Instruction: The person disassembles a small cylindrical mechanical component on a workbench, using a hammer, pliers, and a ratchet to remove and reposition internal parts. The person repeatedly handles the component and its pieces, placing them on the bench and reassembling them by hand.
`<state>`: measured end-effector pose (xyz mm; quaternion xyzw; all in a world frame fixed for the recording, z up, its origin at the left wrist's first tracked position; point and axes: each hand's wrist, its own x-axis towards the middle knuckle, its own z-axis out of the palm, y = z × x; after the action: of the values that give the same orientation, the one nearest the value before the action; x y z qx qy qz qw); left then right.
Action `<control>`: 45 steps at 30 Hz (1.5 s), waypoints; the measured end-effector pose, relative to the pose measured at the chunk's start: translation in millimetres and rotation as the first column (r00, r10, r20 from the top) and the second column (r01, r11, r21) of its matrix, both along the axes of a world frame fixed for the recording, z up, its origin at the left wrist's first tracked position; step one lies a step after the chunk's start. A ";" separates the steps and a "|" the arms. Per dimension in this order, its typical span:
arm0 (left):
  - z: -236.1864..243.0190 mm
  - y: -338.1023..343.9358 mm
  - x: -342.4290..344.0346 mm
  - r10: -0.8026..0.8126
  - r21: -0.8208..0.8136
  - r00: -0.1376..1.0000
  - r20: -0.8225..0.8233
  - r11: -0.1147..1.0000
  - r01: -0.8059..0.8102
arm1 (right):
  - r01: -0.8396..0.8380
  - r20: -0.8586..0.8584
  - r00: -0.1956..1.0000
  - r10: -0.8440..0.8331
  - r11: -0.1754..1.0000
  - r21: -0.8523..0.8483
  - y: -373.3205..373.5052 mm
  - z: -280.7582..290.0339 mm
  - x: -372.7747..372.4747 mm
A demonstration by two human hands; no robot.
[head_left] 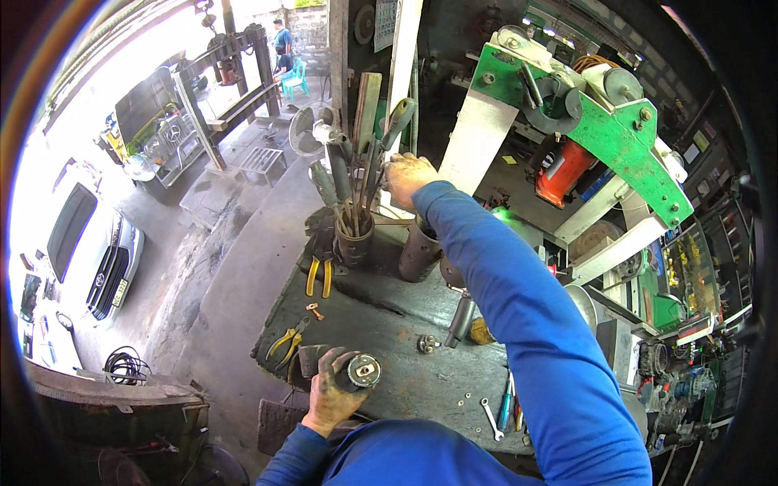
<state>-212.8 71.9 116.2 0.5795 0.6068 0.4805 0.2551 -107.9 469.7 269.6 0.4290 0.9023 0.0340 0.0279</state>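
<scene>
My left hand (332,389) grips a small round metal motor part (364,371) at the near left of a dark, greasy workbench (389,312). My right hand (408,176), in a long blue sleeve, reaches far across the bench. Its fingers rest among the handles of several tools (356,162) that stand upright in a dark round can (354,240). Whether the fingers have closed on one handle cannot be told. A second dark cylinder (419,253) stands right of the can, partly behind my arm.
On the bench lie yellow-handled pliers (318,276), a second yellow pair (287,340), a small metal fitting (427,344), a wrench (489,418) and screwdrivers (507,401). A green and white machine (624,138) rises at right. A white car (97,255) stands outside at left.
</scene>
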 end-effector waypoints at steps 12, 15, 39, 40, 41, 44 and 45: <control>-2.0 9.8 0.1 -0.014 0.053 1.000 -0.019 0.998 0.015 | -0.011 -0.100 0.995 0.018 0.998 0.062 13.0 -20.9 -2.8; -2.7 9.4 -0.4 -0.031 0.040 0.991 -0.134 0.999 0.037 | -0.008 -0.134 0.991 0.014 0.999 0.045 13.9 -25.8 -1.6; -21.5 -3.7 4.3 0.012 0.037 1.000 0.021 0.999 -0.012 | -0.231 -0.374 0.918 -0.130 0.590 -0.773 -269.7 18.2 247.4; -20.8 -3.3 3.8 0.012 0.017 1.000 -0.020 1.000 -0.012 | -0.056 -0.294 0.922 -0.251 0.666 -0.744 -284.3 -27.5 248.9; -19.5 -3.0 5.4 0.006 0.011 0.999 -0.049 1.000 -0.006 | 0.171 -0.185 0.895 -0.407 0.694 -0.700 -294.7 -73.4 244.9; -12.7 -2.4 15.8 -0.036 0.015 0.999 0.018 0.999 0.036 | 0.224 -0.266 0.900 -0.346 0.889 -0.398 -303.2 -171.9 234.6; -9.8 -2.6 20.9 -0.057 0.029 0.998 0.004 0.998 0.057 | 0.287 -0.216 0.890 -0.402 0.860 -0.422 -297.5 -191.9 230.1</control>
<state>-191.9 69.2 106.5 0.5992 0.5824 0.4832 0.2615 122.2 172.2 77.7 0.5715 0.7927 -0.2111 -0.0199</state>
